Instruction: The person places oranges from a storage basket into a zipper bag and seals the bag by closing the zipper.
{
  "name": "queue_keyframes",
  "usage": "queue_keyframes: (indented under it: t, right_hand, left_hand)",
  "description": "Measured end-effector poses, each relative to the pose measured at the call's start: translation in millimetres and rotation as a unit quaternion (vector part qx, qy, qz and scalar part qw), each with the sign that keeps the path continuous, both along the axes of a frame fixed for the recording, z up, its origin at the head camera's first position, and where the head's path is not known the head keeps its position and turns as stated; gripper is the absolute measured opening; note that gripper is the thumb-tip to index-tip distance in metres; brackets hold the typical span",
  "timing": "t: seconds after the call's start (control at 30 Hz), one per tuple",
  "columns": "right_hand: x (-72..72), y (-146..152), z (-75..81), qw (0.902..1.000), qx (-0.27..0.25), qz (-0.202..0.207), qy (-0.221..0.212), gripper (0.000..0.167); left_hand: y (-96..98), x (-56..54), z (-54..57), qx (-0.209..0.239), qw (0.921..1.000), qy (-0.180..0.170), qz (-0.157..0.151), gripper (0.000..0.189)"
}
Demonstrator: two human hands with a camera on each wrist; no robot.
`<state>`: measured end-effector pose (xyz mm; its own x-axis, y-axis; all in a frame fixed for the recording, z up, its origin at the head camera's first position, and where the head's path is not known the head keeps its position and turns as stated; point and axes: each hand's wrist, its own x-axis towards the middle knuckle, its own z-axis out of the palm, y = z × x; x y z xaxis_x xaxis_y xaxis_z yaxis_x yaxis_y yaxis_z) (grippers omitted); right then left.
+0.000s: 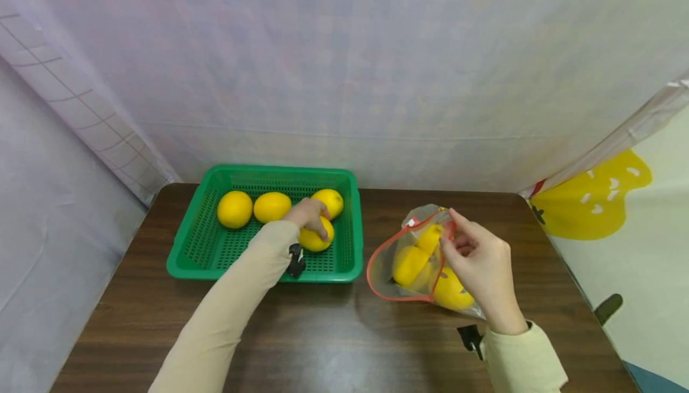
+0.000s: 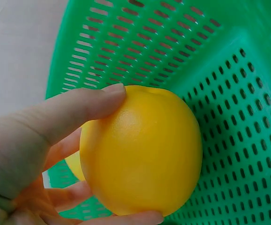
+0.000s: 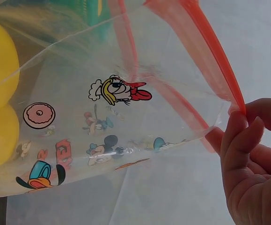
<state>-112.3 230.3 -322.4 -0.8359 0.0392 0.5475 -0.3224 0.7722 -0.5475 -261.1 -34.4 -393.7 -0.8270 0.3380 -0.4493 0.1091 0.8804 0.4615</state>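
My left hand (image 1: 308,215) is inside the green basket (image 1: 357,261), its thumb and fingers around a yellow lemon (image 2: 144,150) near the right end. Three more lemons share the basket: one at the left (image 1: 234,209), one in the middle (image 1: 272,207) and another (image 1: 329,201) just behind the gripped one. On the right, my right hand (image 1: 481,261) pinches the red-edged rim of a clear zip bag (image 3: 79,140) printed with cartoon figures. The bag's mouth gapes toward the basket, and several lemons (image 1: 410,265) lie inside it.
Basket and bag stand side by side on a dark wooden table (image 1: 334,345). A pale checked cloth (image 1: 344,70) hangs behind the table's back edge. At the right hangs a white cloth with a yellow print (image 1: 597,201).
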Motion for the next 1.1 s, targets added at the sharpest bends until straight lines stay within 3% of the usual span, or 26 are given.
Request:
queue_keyframes:
  t: [0.23,0.43,0.8,0.97,1.1]
  right_hand:
    - [0.8,-0.6,0.9,1.0,0.0,-0.001,-0.007,0.04]
    - [0.9,-0.5,0.9,1.0,0.0,-0.001,-0.01,0.04]
    - [0.7,1.0,0.5,0.9999,0.003,0.001,-0.01,0.039]
    - [0.5,1.6,-0.2,0.9999,0.007,0.005,-0.007,0.038]
    - [0.9,1.4,-0.1,0.9999,0.008,0.001,-0.007,0.038]
  left_hand:
    - [-2.5,7.3,9.2,0.059,0.9977,0.034,-0.001,0.052]
    - [-7.0,18.9,20.3,0.101,0.9907,0.089,-0.017,0.054]
    - [-14.4,62.3,50.3,0.178,0.975,0.132,0.017,0.055]
    - [-14.9,83.6,60.9,0.228,0.9622,0.147,0.026,0.055]
    - [-10.7,98.5,63.6,0.277,0.9475,0.158,0.027,0.052]
